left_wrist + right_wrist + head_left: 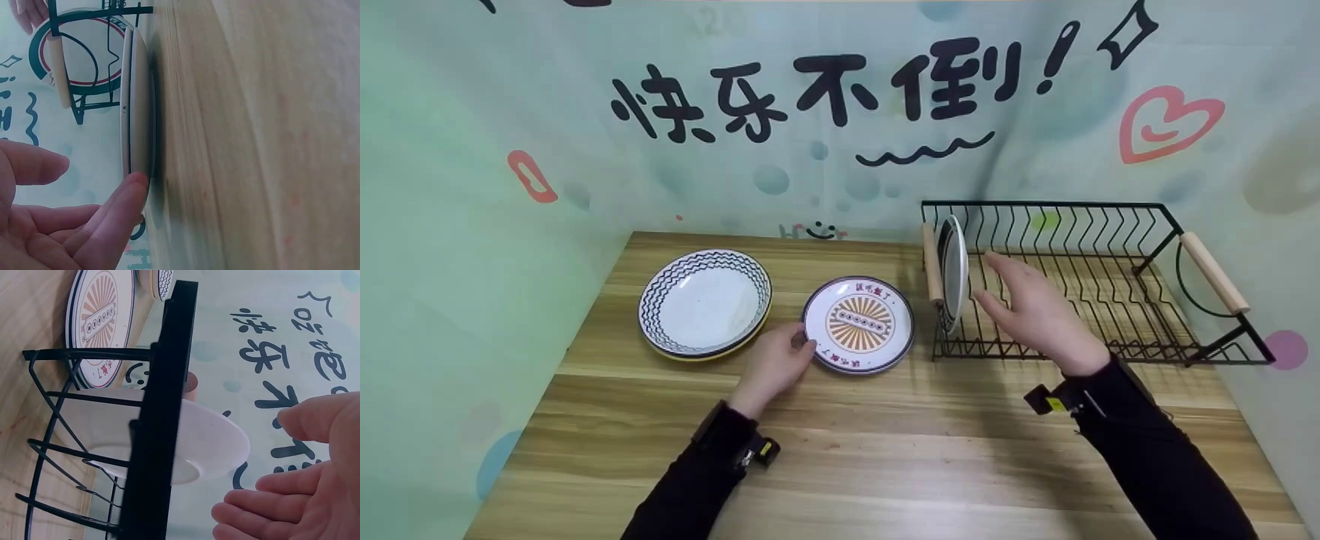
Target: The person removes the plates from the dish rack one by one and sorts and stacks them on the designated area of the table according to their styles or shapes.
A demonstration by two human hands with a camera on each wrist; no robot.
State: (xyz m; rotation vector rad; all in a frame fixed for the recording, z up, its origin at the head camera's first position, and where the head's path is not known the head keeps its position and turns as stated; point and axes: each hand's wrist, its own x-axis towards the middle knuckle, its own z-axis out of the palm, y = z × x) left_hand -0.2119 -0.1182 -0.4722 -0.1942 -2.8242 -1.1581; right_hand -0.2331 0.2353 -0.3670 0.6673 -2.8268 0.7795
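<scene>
My left hand [772, 367] is at the left edge of a small white plate [859, 326] with an orange sunburst print and dark rim. In the left wrist view its fingertips [135, 188] touch the plate's rim, while the thumb stands apart above it. That view shows a second layer under the top rim. My right hand [1039, 319], fingers extended and holding nothing, hovers over the black wire dish rack [1054, 204]. Just left of it, another plate [958, 277] stands upright in the rack's left end; the right wrist view shows its white underside [216, 441].
A white bowl [660, 300] with a dark wavy pattern sits on the left, on top of another with a yellowish edge. Wooden handles [1215, 272] cap the rack's ends. A printed cloth [840, 187] hangs behind the wooden table [840, 450].
</scene>
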